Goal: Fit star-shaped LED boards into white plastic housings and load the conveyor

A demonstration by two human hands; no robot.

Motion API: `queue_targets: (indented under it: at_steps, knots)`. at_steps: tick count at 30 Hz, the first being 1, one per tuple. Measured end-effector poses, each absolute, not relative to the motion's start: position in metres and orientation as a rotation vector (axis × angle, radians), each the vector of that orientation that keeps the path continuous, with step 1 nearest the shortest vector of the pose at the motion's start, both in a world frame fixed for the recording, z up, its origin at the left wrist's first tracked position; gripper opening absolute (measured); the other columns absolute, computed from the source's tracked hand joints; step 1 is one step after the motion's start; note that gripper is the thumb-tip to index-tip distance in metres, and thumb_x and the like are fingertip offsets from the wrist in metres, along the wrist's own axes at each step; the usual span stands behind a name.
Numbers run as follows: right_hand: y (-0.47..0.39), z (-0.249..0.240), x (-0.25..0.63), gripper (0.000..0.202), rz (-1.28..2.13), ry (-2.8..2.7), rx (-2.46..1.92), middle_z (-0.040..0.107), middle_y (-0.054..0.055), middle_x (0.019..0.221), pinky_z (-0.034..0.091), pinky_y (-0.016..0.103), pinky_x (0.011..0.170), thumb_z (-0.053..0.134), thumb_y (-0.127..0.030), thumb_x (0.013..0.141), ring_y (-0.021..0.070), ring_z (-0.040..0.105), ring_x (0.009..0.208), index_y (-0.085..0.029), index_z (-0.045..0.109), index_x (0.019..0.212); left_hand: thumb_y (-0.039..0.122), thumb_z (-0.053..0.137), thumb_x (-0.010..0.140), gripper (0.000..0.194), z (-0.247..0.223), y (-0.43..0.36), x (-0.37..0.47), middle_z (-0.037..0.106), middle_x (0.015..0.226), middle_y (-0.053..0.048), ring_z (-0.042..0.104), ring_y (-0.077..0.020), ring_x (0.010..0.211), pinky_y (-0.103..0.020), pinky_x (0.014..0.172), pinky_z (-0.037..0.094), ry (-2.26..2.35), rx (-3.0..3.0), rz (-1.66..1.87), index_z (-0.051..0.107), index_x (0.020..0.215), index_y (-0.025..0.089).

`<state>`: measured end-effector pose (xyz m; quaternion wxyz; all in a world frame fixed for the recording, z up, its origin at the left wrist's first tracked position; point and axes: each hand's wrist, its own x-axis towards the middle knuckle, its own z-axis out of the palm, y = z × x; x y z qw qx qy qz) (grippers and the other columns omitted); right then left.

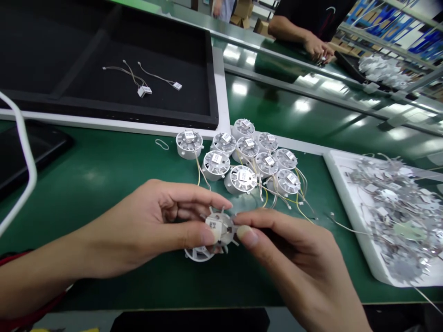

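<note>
My left hand (145,228) pinches a flat, star-shaped metal plate (226,227) between thumb and fingers. A small white labelled block (213,226) sits on the plate under that thumb. From the other side, the thumb and index finger of my right hand (294,249) are closed on the plate's edge prongs. Partly hidden beneath it is a white round plastic housing (200,256) on the bench. Just beyond my hands stand several similar housings (242,180), each with a metal plate and a white label on top, thin wires trailing from some.
A white foam tray (349,207) heaped with metal plates and wires is at right. At upper left, a black tray (194,121) holds several wired white blocks (144,91). A white bent tube (26,152) crosses the left edge. A co-worker's hand (319,48) is across the bench.
</note>
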<state>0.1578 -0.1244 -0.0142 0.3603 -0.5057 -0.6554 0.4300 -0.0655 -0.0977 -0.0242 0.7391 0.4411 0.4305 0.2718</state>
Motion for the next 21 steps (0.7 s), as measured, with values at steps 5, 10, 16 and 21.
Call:
queue_targets:
  at_steps: [5, 10, 16, 21]
  knots:
    - [-0.121, -0.01, 0.165, 0.023, 1.092, -1.853, -1.225, 0.083, -0.002, 0.085, 0.06, 0.02, 0.067, 0.068, -0.018, 0.101, 0.0163, 0.079, 0.079, -0.031, 0.088, 0.104, 0.033, 0.091, 0.081, 0.028, -0.027, -0.096, -0.069, 0.083, 0.093, 0.004, 0.08, -0.0174, 0.085, -0.016, 0.07, 0.063, 0.999, 1.054, 0.585, 0.084, 0.108, 0.031]
    - [-0.119, -0.009, 0.163, 0.019, 1.169, -1.856, -1.224, 0.079, -0.006, 0.078, 0.054, 0.017, 0.064, 0.073, -0.015, 0.098, 0.0108, 0.072, 0.068, -0.029, 0.085, 0.093, 0.032, 0.089, 0.083, 0.024, -0.027, -0.095, -0.071, 0.082, 0.09, 0.006, 0.076, -0.0128, 0.083, -0.012, 0.074, 0.061, 0.957, 1.113, 0.574, 0.086, 0.106, 0.037]
    - [-0.118, -0.007, 0.161, 0.027, 1.238, -1.866, -1.364, 0.075, -0.001, 0.072, 0.049, 0.021, 0.057, 0.064, -0.029, 0.103, 0.0138, 0.067, 0.065, -0.023, 0.079, 0.081, 0.037, 0.089, 0.083, 0.023, -0.025, -0.093, -0.073, 0.082, 0.089, 0.004, 0.076, -0.0144, 0.082, -0.013, 0.072, 0.06, 0.987, 1.197, 0.531, 0.086, 0.106, 0.033]
    - [-0.118, -0.005, 0.162, 0.035, 1.265, -1.9, -1.424, 0.07, 0.0, 0.068, 0.043, 0.02, 0.049, 0.059, -0.035, 0.106, 0.0136, 0.061, 0.061, -0.023, 0.076, 0.078, 0.04, 0.087, 0.088, 0.024, -0.029, -0.093, -0.077, 0.082, 0.09, 0.006, 0.077, -0.0134, 0.082, -0.01, 0.071, 0.061, 0.983, 1.298, 0.541, 0.085, 0.112, 0.037]
